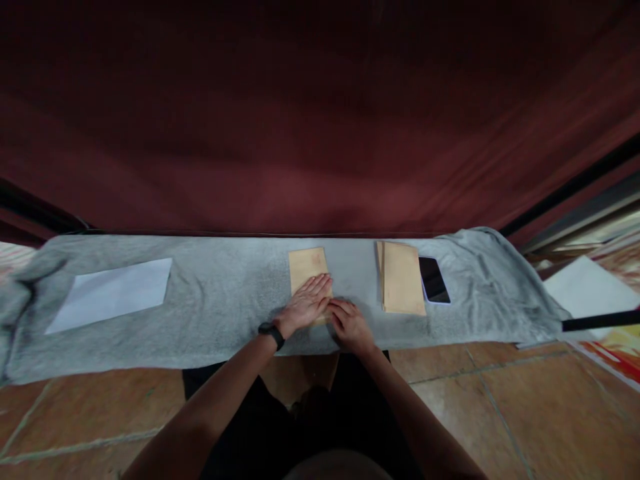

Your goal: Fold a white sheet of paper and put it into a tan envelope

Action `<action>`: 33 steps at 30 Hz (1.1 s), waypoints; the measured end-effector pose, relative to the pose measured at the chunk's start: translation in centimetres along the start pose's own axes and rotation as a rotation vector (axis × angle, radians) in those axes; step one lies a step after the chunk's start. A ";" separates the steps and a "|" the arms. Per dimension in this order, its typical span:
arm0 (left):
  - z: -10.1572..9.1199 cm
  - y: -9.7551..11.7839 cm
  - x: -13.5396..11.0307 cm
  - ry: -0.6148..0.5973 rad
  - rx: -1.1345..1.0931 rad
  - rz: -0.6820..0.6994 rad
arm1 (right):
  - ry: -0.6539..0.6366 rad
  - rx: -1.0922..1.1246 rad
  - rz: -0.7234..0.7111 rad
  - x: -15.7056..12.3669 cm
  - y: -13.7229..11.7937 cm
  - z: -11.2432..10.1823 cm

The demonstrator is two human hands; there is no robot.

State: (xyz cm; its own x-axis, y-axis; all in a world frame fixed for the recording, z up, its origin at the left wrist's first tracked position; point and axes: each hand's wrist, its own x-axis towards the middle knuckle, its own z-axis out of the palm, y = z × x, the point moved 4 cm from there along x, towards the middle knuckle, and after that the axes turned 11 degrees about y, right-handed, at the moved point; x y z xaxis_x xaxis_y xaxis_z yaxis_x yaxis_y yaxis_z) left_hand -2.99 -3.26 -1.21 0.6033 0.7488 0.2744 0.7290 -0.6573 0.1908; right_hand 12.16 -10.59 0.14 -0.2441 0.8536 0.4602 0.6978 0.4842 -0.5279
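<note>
A brown paper envelope [306,261] lies flat on the grey cloth straight in front of me. Across its lower half rests my left hand [309,301], open, with its fingers stretched out together and pointing up and right. My right hand [350,323] is at the envelope's lower right edge, close against the left hand. Its fingers are bent and closed on that edge; the thumb is mostly hidden. The lower part of the envelope is largely covered by both hands.
A small stack of brown envelopes [404,279] lies to the right, with a dark-screened phone [435,280] beside it. White paper [117,293] lies at the left on the grey cloth [230,287]. A dark red curtain [300,167] hangs behind the table's far edge.
</note>
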 end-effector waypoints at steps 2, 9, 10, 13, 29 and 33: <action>0.0 0.5 -0.8 -0.004 -0.005 0.003 | 0.006 0.009 0.002 0.0 0.1 0.0; -0.8 2.7 -3.6 -0.004 -0.039 0.006 | 0.018 0.016 0.000 0.0 -0.1 -0.4; -1.1 3.1 -4.1 0.003 -0.042 0.001 | 0.012 0.018 -0.002 0.0 -0.1 -0.5; -1.7 4.1 -5.3 0.030 -0.051 -0.010 | -0.006 0.034 -0.015 -0.1 -0.4 -0.9; -3.2 3.7 -7.3 0.295 -0.102 -0.296 | 0.058 -0.058 0.078 0.2 -0.3 -0.5; -3.8 3.6 -7.1 0.350 -0.146 -0.366 | 0.063 -0.148 0.136 0.5 -0.8 -0.1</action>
State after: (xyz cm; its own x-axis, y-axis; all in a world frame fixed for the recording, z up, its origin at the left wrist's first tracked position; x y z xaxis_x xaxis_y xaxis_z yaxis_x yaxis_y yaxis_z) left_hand -5.90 -11.23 1.06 0.1556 0.8749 0.4587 0.8039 -0.3820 0.4558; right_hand 11.57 -10.58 0.87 -0.1017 0.8934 0.4376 0.8139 0.3277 -0.4797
